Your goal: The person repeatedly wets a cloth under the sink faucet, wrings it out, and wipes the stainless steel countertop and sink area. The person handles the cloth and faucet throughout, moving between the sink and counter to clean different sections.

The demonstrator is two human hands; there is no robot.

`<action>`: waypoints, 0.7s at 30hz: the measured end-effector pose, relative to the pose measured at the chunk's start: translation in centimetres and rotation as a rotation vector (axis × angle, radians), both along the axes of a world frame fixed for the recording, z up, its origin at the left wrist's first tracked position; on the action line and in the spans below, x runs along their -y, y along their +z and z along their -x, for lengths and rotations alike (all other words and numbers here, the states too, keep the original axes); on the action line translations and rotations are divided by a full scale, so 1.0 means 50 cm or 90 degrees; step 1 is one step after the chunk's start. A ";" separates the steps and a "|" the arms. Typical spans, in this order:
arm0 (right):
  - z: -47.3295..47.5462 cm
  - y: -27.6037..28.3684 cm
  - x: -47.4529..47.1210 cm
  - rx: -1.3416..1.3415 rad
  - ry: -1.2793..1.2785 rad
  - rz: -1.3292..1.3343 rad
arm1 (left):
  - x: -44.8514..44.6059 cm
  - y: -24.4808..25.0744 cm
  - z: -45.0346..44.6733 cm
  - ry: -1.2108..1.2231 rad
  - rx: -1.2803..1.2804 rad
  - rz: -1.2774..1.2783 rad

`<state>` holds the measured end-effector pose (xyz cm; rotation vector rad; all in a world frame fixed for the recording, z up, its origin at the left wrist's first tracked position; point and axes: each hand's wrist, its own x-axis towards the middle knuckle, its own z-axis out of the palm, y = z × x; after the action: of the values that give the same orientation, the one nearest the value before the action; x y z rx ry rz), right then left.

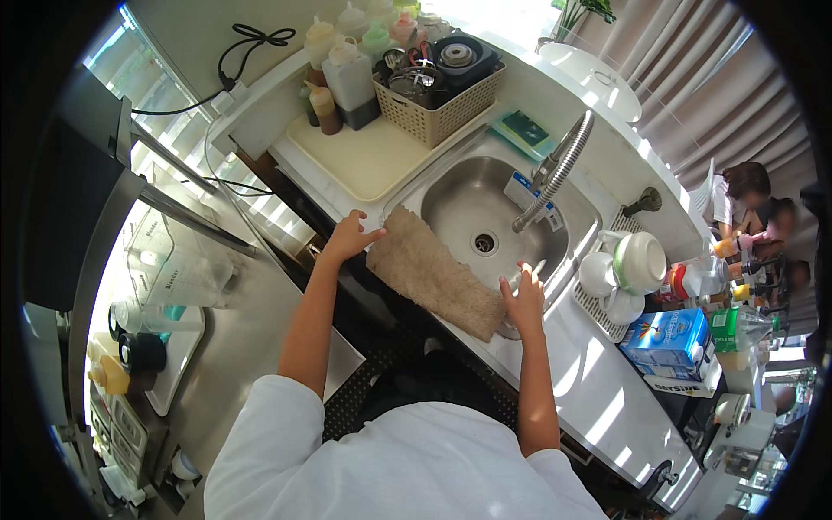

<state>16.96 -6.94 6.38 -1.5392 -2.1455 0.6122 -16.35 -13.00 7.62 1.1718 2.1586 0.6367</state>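
A beige cloth (pixel 432 276) lies spread along the front rim of the stainless steel sink (pixel 455 195), partly hanging over the counter edge. At its left end is my left hand (pixel 349 238), fingers apart, the thumb close to the cloth's corner. My right hand (pixel 525 296) hovers by the cloth's right end, fingers spread and holding nothing. Whether either hand touches the cloth is hard to tell. Above the basin arches a spring-hose faucet (pixel 564 166) with a paper tag (pixel 530 195) behind it. The drain (pixel 484 243) shows in the basin floor.
Left of the sink, a cream tray (pixel 364 162) bears squeeze bottles and a basket (pixel 429 117) of utensils. A sponge (pixel 525 128) sits behind. Rightward are cups (pixel 627 266) on a drying rack and cartons (pixel 666 338). Blender jugs (pixel 175 266) stand on the steel counter. People sit at far right.
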 end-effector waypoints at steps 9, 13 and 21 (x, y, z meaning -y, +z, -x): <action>0.208 -0.051 -0.110 -0.273 0.332 0.251 | 0.100 -0.063 -0.102 0.303 0.571 -0.016; 0.281 -0.065 -0.139 -0.164 0.341 0.355 | 0.109 -0.080 -0.100 0.357 0.716 -0.069; 0.262 0.012 -0.166 0.011 0.514 0.448 | 0.106 0.013 -0.094 0.243 0.559 -0.157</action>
<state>3.84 1.35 7.00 -0.8473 -2.6950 1.7607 -11.65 -18.32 8.28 0.4186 1.5467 1.3184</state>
